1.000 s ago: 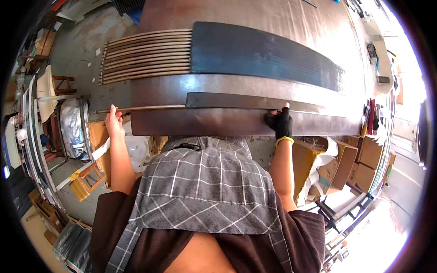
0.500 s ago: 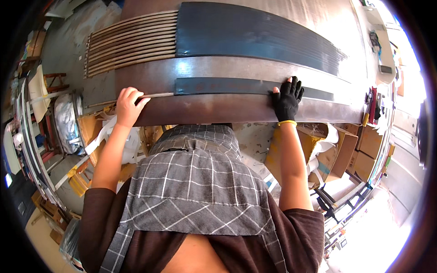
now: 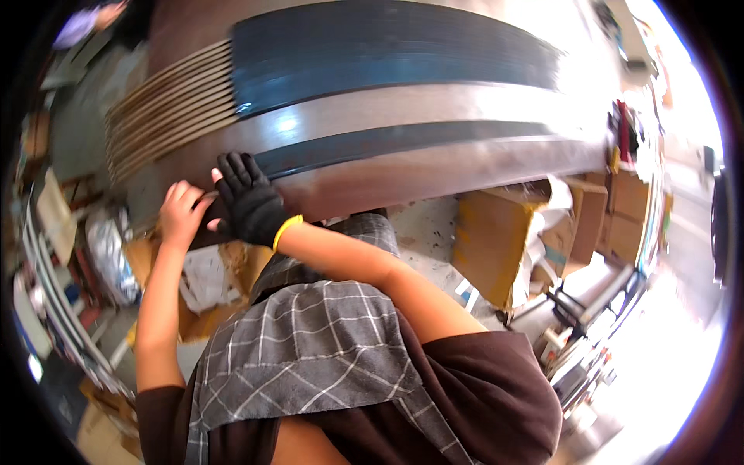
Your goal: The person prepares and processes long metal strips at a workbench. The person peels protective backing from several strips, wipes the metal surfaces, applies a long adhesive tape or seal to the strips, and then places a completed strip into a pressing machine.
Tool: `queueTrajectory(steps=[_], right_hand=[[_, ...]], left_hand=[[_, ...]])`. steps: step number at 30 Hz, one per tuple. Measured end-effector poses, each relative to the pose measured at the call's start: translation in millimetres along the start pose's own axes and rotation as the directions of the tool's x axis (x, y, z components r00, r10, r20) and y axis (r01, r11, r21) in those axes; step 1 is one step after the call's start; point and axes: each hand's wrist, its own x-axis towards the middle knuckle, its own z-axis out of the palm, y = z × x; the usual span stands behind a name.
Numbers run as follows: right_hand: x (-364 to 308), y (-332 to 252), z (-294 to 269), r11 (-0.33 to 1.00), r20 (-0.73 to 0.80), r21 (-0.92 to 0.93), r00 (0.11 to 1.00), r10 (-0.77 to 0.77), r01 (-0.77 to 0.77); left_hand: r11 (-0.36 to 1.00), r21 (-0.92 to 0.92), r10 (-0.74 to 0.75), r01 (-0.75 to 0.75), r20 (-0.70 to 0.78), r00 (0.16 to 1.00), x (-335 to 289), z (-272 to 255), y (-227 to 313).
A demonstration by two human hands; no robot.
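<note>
Since the preceding views, the right hand [image 3: 252, 205] has left the far stretch of the single dark strip [image 3: 387, 141] and now sits at its left end, just beside the left hand [image 3: 183, 215]. The right hand wears a black glove [image 3: 262, 220] with bare fingertips and a yellow wristband [image 3: 287, 232]; it is palm down, fingers extended, thumb out to the side, and pinches nothing visible. The left hand is bare, fingers bent and thumb drawn toward them; whether it grips the thin rod seen there earlier cannot be told, as the rod is hidden or blurred between the two hands. For the work in hand, the change means that attention is at the rod end, and the strip's long right-hand stretch lies without a hand on it. The strip rests along the near edge of the brown counter [image 3: 387, 169]; its extreme left end is obscured, so contact with the glove is unconfirmed. Beyond it, and apart from it, lies a broad bank of dark strips [image 3: 380, 54] with a row of pale rods [image 3: 172, 111] projecting left. A cardboard box [image 3: 488, 240] stands below the counter's near edge.
</note>
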Motion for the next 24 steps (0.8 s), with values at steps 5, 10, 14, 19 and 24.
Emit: queueTrajectory(steps=[5, 10, 14, 19, 24], right_hand=[[-91, 141, -135, 0.889, -0.331, -0.285, 0.907, 0.260, -0.359], [-175, 269, -296, 0.567, -0.424, -0.472, 0.738, 0.525, -0.675], [-240, 385, -397, 0.430, -0.491, -0.532, 0.679, 0.545, -0.729], [-322, 511, -495, 0.203, -0.564, -0.551, 0.541, 0.624, -0.809], [-339, 589, -563, -0.015, -0.569, -0.659, 0.485, 0.664, -0.752]], left_hand=[[0.999, 0.045, -0.032, 0.028, 0.094, 0.995, -9, 3, 1], [0.989, 0.140, -0.072, 0.034, 0.273, 0.959, 9, 0, 2], [0.972, 0.216, -0.174, 0.091, 0.409, 0.896, 23, -5, 12], [0.893, 0.438, -0.357, 0.103, 0.549, 0.756, 43, -24, 15], [0.885, 0.453, -0.385, 0.106, 0.586, 0.713, 23, -5, -4]])
